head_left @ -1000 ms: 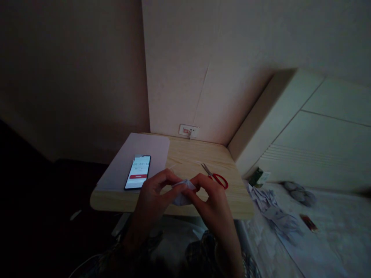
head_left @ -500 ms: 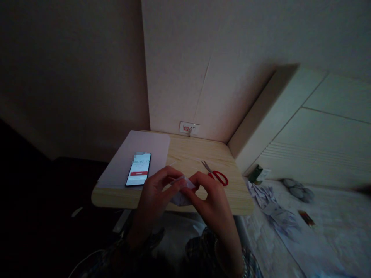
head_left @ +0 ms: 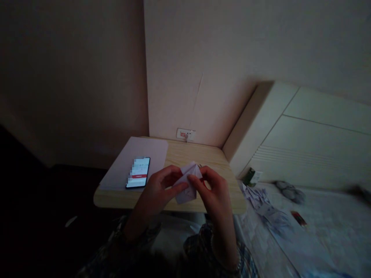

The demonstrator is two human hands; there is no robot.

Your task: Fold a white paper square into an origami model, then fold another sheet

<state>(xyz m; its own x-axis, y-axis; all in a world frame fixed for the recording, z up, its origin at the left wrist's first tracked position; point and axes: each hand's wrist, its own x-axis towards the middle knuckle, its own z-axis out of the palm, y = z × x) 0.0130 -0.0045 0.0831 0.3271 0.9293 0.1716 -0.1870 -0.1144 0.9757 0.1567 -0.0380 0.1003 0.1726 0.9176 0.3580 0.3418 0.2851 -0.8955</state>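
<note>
A small piece of folded white paper (head_left: 187, 192) is held up between both hands, above the front of the wooden table. My left hand (head_left: 158, 188) pinches its left side, thumb on the near face and fingers behind. On the other side, my right hand (head_left: 213, 189) grips the upper right part, its thumb pressed flat against the paper. Pointed folds show at the top. Behind my right hand lie the red-handled scissors (head_left: 206, 184), mostly hidden by the hand and the paper.
A phone (head_left: 138, 173) with a lit screen rests on white sheets (head_left: 150, 146) at the table's left. The wooden table (head_left: 179, 151) meets a wall with a socket (head_left: 185, 134). To the right, a bed holds crumpled paper strips (head_left: 266, 208) and a grey object (head_left: 290, 191).
The folded paper has been turned and raised, so more of its face shows. My right thumb has shifted onto it, and the hands now cover most of the scissors. The view has tilted slightly.
</note>
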